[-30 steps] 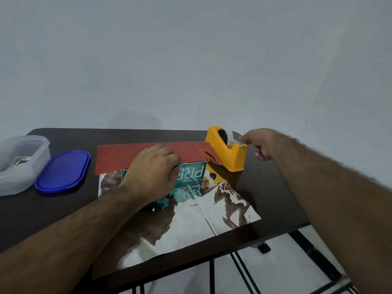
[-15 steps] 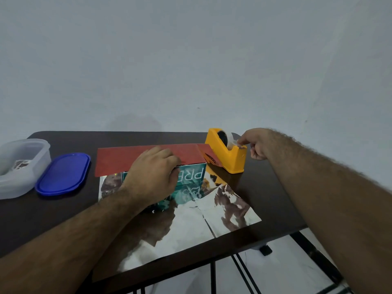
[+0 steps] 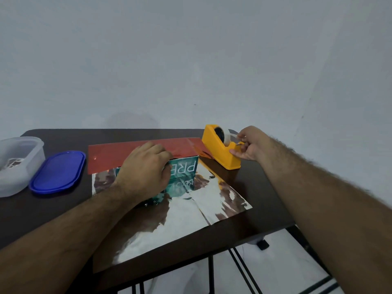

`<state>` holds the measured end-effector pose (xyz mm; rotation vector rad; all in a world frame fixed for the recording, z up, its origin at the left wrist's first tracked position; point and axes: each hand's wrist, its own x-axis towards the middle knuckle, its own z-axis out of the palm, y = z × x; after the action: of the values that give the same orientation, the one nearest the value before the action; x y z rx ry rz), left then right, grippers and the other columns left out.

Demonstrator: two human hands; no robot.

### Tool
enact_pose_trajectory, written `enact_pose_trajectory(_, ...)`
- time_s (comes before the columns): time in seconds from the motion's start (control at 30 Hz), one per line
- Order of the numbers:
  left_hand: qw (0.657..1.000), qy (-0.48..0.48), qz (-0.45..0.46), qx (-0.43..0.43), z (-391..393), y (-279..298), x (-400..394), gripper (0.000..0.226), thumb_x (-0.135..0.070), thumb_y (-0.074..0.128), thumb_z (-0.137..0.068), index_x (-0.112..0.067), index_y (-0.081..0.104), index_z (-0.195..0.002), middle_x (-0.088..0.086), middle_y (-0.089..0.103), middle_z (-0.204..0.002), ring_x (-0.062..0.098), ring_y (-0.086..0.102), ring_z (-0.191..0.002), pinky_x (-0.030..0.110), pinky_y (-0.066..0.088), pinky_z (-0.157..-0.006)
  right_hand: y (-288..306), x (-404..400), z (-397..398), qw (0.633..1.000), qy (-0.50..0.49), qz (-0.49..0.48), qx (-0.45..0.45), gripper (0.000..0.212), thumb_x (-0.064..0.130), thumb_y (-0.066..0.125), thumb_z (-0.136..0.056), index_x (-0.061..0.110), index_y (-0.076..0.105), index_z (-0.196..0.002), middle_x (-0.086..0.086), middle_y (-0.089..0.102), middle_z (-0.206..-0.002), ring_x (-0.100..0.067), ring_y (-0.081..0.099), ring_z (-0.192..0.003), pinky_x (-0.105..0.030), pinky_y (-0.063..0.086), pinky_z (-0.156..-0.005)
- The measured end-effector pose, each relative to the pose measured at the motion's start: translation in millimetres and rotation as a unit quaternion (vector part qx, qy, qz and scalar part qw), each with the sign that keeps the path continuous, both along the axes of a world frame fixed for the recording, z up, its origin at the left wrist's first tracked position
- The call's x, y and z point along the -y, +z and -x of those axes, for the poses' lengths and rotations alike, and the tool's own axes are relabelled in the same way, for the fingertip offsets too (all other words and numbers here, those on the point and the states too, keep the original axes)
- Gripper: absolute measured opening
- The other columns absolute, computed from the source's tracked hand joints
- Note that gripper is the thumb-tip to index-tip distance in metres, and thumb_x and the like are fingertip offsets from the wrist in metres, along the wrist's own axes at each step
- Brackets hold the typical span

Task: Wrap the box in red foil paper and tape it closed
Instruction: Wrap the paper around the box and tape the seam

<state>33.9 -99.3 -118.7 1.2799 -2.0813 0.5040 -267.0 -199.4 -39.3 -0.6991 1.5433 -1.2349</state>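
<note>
A teal box (image 3: 186, 168) with white letters lies on a sheet of foil paper (image 3: 191, 215), shiny silver side up. The far flap of the foil, red side up (image 3: 118, 153), is folded over the top of the box. My left hand (image 3: 146, 172) presses that flap down on the box. A yellow tape dispenser (image 3: 220, 148) stands just right of the box. My right hand (image 3: 249, 143) is at its cutter end, with thumb and finger pinching the clear tape end (image 3: 233, 135) coming off the roll.
A blue oval lid (image 3: 57, 172) and a clear plastic container (image 3: 19, 164) sit at the table's left. The dark table (image 3: 261, 198) ends close on the right and near side; its black frame and a pale floor show below. A grey wall stands behind.
My right hand has moved from the top of the tape roll to the cutter end, drawing tape out. The left hand stays pressed on the flap.
</note>
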Motion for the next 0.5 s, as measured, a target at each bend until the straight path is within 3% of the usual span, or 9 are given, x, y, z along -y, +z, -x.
enact_pose_trajectory(0.1, 1.0, 0.004, 0.001, -0.001, -0.1, -0.1, 1.7, 0.028, -0.027, 0.068, -0.094, -0.018, 0.077, -0.119, -0.003, 0.072, -0.107, 0.023, 0.062, -0.101, 0.044, 0.055, -0.092, -5.9, -4.8, 3.3, 0.998, -0.013, 0.028, 0.056, 0.014, -0.001, 0.057, -0.1, 0.003, 0.06, -0.113, -0.007, 0.034, -0.084, -0.019, 0.038, -0.069, -0.05, 0.063, -0.089)
enact_pose_trajectory(0.3, 1.0, 0.002, 0.008, -0.006, -0.4, -2.0, 3.5, 0.028, -0.026, 0.069, -0.093, -0.018, 0.078, -0.118, -0.003, 0.072, -0.104, 0.024, 0.062, -0.099, 0.043, 0.055, -0.091, -24.2, -9.4, 10.7, 0.992, -0.016, 0.082, 0.097, 0.012, -0.006, 0.058, -0.092, 0.006, 0.057, -0.096, -0.007, 0.039, -0.084, -0.017, 0.046, -0.075, -0.05, 0.066, -0.071)
enact_pose_trajectory(0.5, 1.0, -0.006, 0.016, -0.011, -0.5, -3.2, 3.9, 0.026, -0.024, 0.071, -0.093, -0.017, 0.079, -0.117, -0.002, 0.073, -0.103, 0.024, 0.063, -0.098, 0.042, 0.055, -0.09, -44.9, -13.4, 17.2, 0.995, -0.021, 0.089, 0.046, 0.021, 0.007, 0.068, -0.09, 0.007, 0.064, -0.11, -0.009, 0.047, -0.091, -0.02, 0.05, -0.081, -0.05, 0.066, -0.07)
